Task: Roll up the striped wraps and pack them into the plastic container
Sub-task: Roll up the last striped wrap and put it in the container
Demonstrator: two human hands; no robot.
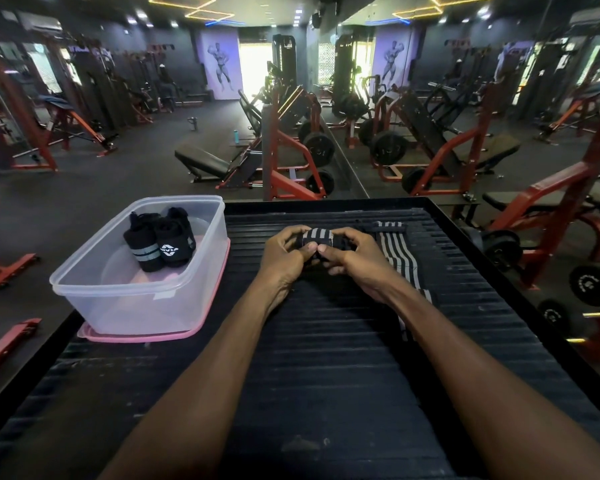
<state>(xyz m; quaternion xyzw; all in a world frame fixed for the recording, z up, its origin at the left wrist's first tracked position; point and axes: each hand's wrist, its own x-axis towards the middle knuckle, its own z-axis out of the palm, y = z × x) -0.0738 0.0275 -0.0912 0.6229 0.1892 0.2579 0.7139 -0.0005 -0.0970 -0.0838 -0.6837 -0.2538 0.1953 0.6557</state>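
while both hands (317,252) grip it, black wrap (317,238) with grey stripes, tightly rolled.

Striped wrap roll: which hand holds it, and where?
Both. Left hand grips the striped wrap roll's left end, right hand its right end.

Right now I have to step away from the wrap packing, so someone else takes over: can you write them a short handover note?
Left hand and right hand both grip the half-rolled wrap on the black mat.
Its loose striped tail trails to the right, under the right wrist.
Done: two rolled wraps sit in the plastic container, which stands on its pink lid at the mat's left edge.
Left: finish this roll, fasten it and put it in the container. No other loose wrap is visible.
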